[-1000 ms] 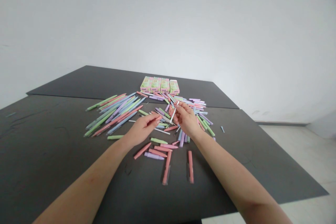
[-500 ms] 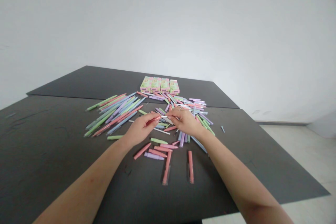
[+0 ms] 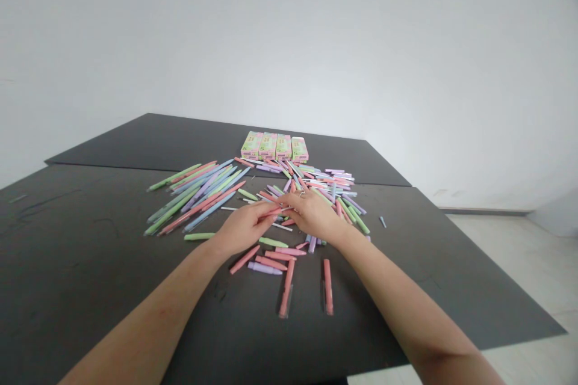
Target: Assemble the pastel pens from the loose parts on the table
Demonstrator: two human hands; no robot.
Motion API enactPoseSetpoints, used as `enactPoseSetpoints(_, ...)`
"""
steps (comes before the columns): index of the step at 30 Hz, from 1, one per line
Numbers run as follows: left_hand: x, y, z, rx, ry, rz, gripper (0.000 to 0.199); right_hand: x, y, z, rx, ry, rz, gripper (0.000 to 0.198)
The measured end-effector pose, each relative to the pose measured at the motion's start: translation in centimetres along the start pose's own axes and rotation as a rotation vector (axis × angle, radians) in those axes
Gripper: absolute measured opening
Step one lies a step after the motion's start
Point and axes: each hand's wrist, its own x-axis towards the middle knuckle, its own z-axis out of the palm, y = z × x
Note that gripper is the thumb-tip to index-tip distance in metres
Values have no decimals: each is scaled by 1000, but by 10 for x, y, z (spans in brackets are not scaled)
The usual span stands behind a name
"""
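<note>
My left hand (image 3: pixel 241 230) is closed around a pink pen piece (image 3: pixel 273 212), most of it hidden by the fingers. Close against it, my right hand (image 3: pixel 317 214) pinches a thin white pen refill (image 3: pixel 286 209) that lines up with the pink piece. How far the refill sits inside cannot be made out. Both hands hover over loose pen parts in the middle of the dark table. Just below them lie several short pink barrels (image 3: pixel 280 256), a purple barrel (image 3: pixel 264 268) and a light green one (image 3: pixel 273 242).
Long assembled-looking pens (image 3: pixel 198 207) in pastel colours form a pile on the left. Beyond the hands, mixed barrels and white refills (image 3: pixel 332 179) are scattered. Small printed boxes (image 3: pixel 267 145) stand in a row behind. Two pink barrels with clear caps (image 3: pixel 329 289) lie nearest me.
Both hands have come slightly lower and closer together. Less of the white refill shows between them, and my right fingers now reach over toward the left fingertips.
</note>
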Motion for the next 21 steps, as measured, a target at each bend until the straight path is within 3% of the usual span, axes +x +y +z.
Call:
enactPoseSetpoints(7,0,1,-2,6,-47,-44,35,-1,-4,1,-149,-27,-53,34)
enactPoseSetpoints(15,2,-7,-1,-155,4,-79,39,-1,9,-20,46,85,-43,37)
enactPoseSetpoints(19,3,-4,-4,-192,27,-123,41,-2,23,-30,252,222,164,28)
enactPoseSetpoints(21,2,-3,-5,-199,30,-144,42,-2,30,-26,373,214,306,24)
